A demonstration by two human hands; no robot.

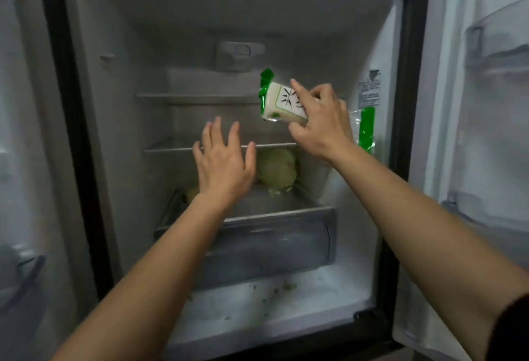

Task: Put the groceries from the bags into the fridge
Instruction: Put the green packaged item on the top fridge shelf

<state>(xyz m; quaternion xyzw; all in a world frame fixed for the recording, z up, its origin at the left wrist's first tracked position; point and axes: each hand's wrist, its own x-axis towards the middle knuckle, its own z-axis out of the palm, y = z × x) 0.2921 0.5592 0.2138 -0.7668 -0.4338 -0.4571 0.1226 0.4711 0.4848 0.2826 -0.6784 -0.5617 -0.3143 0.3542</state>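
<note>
Fingers of the right hand wrap a packet right of centre frame, with the index finger laid along its top face and the thumb underneath. The packet is a pale rectangular block in glossy clear film with crinkled green ends. One end sticks up to the upper left and the other trails out behind the wrist. Its label shows black brush-stroke marks inside a thin green border, too blurred to read. The packet is held tilted inside the open fridge, above the lower glass shelf and touching nothing but the hand.

Just left of centre, the left hand is spread flat with straight, parted fingers and grasps nothing, its back to the camera in front of that shelf's edge.

Under the shelf a round, pale green cabbage with a wrinkled leafy surface sits over the translucent plastic drawer. A printed sticker on the right inner wall carries small text that is illegible. Dark crumbs speckle the white floor of the fridge in the lower frame.
</note>
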